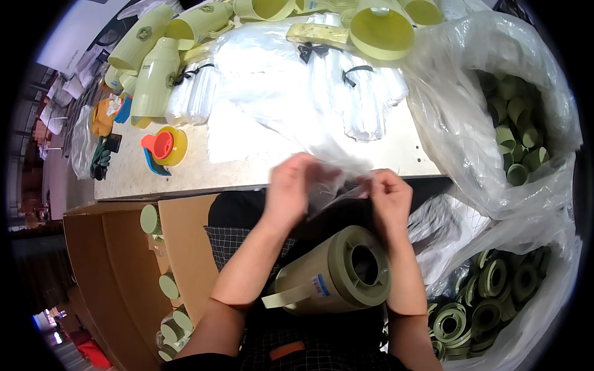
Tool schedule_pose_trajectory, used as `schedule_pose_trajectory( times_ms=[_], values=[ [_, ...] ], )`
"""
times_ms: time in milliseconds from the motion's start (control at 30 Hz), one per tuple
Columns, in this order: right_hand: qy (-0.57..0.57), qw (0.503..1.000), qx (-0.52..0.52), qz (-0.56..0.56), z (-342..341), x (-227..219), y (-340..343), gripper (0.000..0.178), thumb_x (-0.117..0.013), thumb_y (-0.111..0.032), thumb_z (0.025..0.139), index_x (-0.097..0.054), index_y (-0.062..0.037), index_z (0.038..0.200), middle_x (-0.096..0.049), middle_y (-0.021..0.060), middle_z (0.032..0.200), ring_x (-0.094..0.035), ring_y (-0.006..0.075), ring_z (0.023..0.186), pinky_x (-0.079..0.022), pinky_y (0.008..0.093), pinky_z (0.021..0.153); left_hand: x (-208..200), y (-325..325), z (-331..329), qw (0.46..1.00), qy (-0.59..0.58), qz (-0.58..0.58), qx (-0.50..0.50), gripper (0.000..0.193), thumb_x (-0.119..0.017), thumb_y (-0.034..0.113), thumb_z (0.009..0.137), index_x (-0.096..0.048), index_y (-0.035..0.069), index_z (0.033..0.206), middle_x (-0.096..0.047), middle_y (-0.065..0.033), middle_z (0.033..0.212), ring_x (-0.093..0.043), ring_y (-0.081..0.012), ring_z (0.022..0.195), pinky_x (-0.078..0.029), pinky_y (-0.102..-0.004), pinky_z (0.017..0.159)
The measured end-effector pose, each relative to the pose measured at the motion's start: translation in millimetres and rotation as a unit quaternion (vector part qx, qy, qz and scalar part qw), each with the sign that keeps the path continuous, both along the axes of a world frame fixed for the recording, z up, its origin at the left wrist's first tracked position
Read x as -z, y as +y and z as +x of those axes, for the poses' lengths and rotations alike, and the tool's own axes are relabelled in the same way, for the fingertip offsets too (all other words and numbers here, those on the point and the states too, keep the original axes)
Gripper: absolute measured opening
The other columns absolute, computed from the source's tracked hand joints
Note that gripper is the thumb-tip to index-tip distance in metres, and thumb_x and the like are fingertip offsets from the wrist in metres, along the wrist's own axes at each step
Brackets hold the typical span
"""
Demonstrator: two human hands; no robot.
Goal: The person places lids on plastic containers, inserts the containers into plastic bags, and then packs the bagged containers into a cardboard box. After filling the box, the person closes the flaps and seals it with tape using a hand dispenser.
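Observation:
At the table's front edge, my left hand (292, 187) is closed on a thin clear plastic bag (331, 185); its fingertips are partly blurred and covered by the film. My right hand (391, 196) pinches the bag's other side. Below, between my forearms, an olive-green jug (303, 278) lies tilted on my lap. Its round end, with a dark central opening, faces right and up, and its handle points left. A blue label sits on its side. Neither hand touches the jug.
Plastic sleeves (365, 102) and green jug bodies (154, 80) cover the back of the table (204, 176). Coloured cups (162, 145) stand left. An open cardboard box (117, 266) holds jugs at lower left. Lined bags of green cylinders (523, 123) and ring-shaped parts (489, 309) stand right.

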State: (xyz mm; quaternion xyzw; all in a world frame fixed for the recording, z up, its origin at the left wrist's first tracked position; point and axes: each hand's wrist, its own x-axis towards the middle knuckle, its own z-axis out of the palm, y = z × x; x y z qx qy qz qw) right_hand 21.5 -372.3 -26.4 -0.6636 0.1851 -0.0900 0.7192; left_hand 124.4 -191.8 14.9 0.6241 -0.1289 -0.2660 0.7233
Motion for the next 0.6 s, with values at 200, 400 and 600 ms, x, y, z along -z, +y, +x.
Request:
schedule_pose_trajectory(
  times_ms=[200, 400, 600],
  values=[
    [-0.017, 0.998, -0.003, -0.062, -18.4, 3.0, 12.7, 0.012, -0.066, 0.004, 0.084, -0.064, 0.002, 0.095, -0.069, 0.0083, 0.096, -0.061, 0.0107, 0.086, -0.05, 0.0263, 0.078, 2.5, 7.9, -31.0, 0.997, 0.005, 0.078, 0.002, 0.014, -0.052, 0.008, 0.1, -0.064, 0.001, 0.104, -0.068, -0.0042, 0.085, -0.063, -0.0138, 0.082, -0.053, -0.0307, 0.08],
    [-0.034, 0.82, 0.32, 0.474, -52.5, 45.0, -35.4, 0.006, -0.055, 0.0, 0.094, -0.058, -0.0029, 0.091, -0.066, 0.0069, 0.091, -0.064, 0.0169, 0.079, -0.056, 0.0305, 0.074, 2.8, 58.1, -12.1, 0.963, -0.111, 0.157, 0.191, 0.022, -0.061, -0.009, 0.083, -0.057, 0.004, 0.101, -0.053, -0.0011, 0.075, -0.049, -0.0101, 0.069, -0.043, -0.027, 0.061],
    [-0.156, 0.923, 0.171, -0.308, -152.6, 21.9, 75.8, 0.04, -0.059, -0.024, 0.096, -0.055, 0.0006, 0.127, -0.058, 0.0173, 0.119, -0.055, 0.0306, 0.111, -0.043, 0.0403, 0.097, -40.4, 92.7, -79.8, 0.919, -0.386, 0.016, 0.073, 0.048, -0.078, 0.003, 0.072, -0.05, 0.004, 0.111, -0.054, -0.0086, 0.095, -0.05, -0.0161, 0.07, -0.044, -0.0299, 0.064]
  ],
)
